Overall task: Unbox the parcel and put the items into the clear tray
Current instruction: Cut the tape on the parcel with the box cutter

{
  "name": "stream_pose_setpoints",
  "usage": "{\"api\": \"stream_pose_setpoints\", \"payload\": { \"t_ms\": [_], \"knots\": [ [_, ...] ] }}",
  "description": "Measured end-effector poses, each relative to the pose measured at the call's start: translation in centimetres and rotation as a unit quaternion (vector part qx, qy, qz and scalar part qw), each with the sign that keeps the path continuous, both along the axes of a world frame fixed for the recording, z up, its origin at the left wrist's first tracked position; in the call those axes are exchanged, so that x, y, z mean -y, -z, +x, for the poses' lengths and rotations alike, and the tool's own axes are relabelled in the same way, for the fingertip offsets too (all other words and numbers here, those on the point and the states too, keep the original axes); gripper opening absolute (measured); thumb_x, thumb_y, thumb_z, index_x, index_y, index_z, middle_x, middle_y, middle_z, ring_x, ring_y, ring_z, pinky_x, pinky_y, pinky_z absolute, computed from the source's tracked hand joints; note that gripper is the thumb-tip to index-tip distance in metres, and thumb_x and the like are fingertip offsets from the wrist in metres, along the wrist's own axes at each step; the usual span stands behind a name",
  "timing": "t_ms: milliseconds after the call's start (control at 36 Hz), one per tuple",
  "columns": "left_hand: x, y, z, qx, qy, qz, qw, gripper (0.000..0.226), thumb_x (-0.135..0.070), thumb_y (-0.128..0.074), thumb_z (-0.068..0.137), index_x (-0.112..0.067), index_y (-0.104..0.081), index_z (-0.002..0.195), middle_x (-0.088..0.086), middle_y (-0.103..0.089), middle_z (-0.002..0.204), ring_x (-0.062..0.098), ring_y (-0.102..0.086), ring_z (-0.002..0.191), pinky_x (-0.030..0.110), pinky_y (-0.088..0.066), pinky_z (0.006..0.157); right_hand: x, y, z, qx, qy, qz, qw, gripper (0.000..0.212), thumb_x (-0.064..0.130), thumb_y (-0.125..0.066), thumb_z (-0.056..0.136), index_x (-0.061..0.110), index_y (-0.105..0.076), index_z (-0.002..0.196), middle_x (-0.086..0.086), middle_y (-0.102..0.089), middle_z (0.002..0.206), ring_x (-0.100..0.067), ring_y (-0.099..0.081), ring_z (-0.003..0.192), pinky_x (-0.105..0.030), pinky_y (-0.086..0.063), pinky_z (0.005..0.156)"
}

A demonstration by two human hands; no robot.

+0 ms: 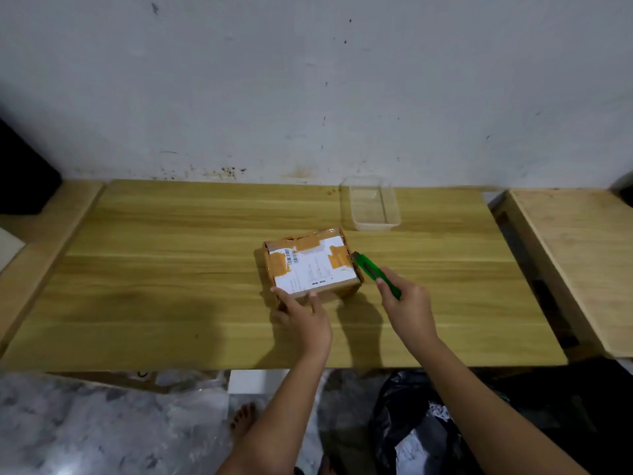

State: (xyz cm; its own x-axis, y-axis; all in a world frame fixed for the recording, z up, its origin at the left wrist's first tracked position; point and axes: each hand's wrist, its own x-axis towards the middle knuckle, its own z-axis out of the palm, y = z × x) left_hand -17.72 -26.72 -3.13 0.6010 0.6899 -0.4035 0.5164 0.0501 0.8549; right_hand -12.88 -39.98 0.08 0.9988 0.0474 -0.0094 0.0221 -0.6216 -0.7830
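Observation:
A small cardboard parcel (310,264) with a white shipping label and strips of orange tape lies in the middle of the wooden table (171,269). My left hand (301,311) presses on its near edge, fingers on the front corner. My right hand (407,306) grips a green utility knife (375,271), whose tip touches the parcel's right edge. The clear tray (371,204) stands empty just beyond the parcel, toward the wall.
A second wooden surface (579,262) stands to the right across a gap, another ledge (44,234) to the left with a dark object (24,173). A black bag (414,423) and plastic wrap (102,423) lie on the floor below.

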Motion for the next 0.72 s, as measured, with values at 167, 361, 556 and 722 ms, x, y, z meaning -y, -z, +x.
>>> {"api": "stream_pose_setpoints", "payload": {
  "t_ms": [167, 361, 556, 722],
  "knots": [
    [-1.8, 0.6, 4.0, 0.007, -0.053, -0.01, 0.999, 0.069, -0.032, -0.034, 0.099, -0.021, 0.015, 0.146, 0.029, 0.013, 0.152, 0.036, 0.002, 0.144, 0.041, -0.031, 0.109, -0.7, 0.6, 1.5, -0.028, 0.038, 0.054, 0.997, 0.037, 0.026, -0.053, 0.093, 0.017, -0.055, 0.128, -0.01, -0.066, 0.067, -0.021, -0.059, 0.053, -0.036, -0.052, 0.051],
    [-6.5, 1.2, 8.3, -0.006, -0.075, 0.039, 0.996, 0.059, -0.029, -0.032, 0.1, -0.022, 0.001, 0.149, 0.025, 0.012, 0.153, 0.033, 0.002, 0.144, 0.034, -0.018, 0.112, -2.6, 0.9, 4.3, -0.043, 0.069, 0.127, 0.989, 0.029, 0.025, -0.053, 0.093, 0.02, -0.057, 0.121, -0.001, -0.066, 0.07, -0.001, -0.054, 0.054, -0.018, -0.041, 0.052],
    [-10.0, 2.3, 10.4, -0.01, -0.025, 0.136, 0.99, 0.056, -0.034, -0.037, 0.098, -0.022, -0.014, 0.148, 0.02, -0.021, 0.151, 0.033, -0.019, 0.14, 0.043, -0.027, 0.109, -5.0, 2.0, 6.9, -0.035, 0.106, 0.176, 0.978, 0.024, 0.024, -0.064, 0.087, 0.018, -0.066, 0.11, -0.009, -0.069, 0.078, -0.004, -0.058, 0.057, -0.006, -0.041, 0.046],
    [-13.4, 3.2, 11.3, -0.008, 0.083, 0.199, 0.977, 0.056, -0.04, -0.036, 0.097, -0.022, -0.017, 0.147, 0.013, -0.031, 0.147, 0.031, -0.037, 0.13, 0.042, -0.039, 0.102, -6.3, 3.0, 8.6, -0.07, 0.11, 0.195, 0.972, 0.029, 0.012, -0.052, 0.092, 0.022, -0.059, 0.118, -0.005, -0.063, 0.071, -0.002, -0.051, 0.048, -0.015, -0.039, 0.045]
  ]
}}
